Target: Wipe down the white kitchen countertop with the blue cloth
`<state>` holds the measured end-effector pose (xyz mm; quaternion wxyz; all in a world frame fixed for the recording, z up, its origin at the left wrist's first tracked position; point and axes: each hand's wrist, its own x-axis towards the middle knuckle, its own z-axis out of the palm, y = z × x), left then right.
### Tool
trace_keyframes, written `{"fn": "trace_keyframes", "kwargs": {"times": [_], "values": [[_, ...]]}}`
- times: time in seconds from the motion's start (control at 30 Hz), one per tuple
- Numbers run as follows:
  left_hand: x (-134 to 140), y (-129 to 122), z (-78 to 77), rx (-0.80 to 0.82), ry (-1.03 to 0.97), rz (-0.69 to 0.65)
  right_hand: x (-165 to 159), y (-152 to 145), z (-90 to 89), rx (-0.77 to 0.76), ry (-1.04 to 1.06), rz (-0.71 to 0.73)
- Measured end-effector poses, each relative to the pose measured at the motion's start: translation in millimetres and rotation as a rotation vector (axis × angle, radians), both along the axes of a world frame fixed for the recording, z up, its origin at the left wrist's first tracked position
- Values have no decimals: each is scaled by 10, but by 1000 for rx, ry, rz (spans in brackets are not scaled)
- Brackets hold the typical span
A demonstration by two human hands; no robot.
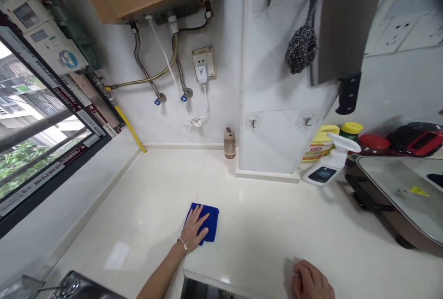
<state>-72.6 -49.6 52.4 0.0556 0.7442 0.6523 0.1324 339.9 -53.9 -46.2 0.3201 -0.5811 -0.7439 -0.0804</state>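
My left hand (194, 230) lies flat on a folded blue cloth (211, 225) on the white countertop (263, 234). Its fingers are spread, and a bracelet circles the wrist. The cloth shows to the right of the hand and beyond it. At the lower edge of the view, my right hand (311, 281) rests on the counter near its front edge. Its fingers are curled in, and nothing shows in them.
A brown bottle (229, 143) stands by the back wall. Right of the pillar are a white spray bottle (327, 167) and a lidded electric pan (391, 211). A cleaver (346, 31) and steel scrubber (302, 49) hang above. A window (38, 119) is at left.
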Motion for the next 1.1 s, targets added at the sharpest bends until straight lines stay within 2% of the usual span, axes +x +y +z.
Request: {"fn": "trace_keyframes", "kwargs": {"times": [0.13, 0.27, 0.47, 0.63, 0.77, 0.97, 1.03, 1.1], "values": [[178, 94, 28, 22, -30, 265, -10, 6, 6, 6, -1, -6], [346, 184, 36, -49, -10, 374, 0, 12, 2, 1, 0, 3], [370, 206, 148, -213, 42, 411, 5, 9, -10, 13, 25, 14], [406, 257, 230, -289, 87, 450, 10, 9, -17, 0, 47, 24], [304, 287, 361, -300, 65, 499, 24, 21, -58, 40, 56, 28], [154, 318, 619, -246, 23, 537, 25, 0, -58, -11, 64, 46], [240, 343, 614, -226, 11, 519, 24, -6, -46, -21, 64, 42], [384, 356, 546, -222, -3, 491, 25, -10, -40, -27, 66, 43]]}}
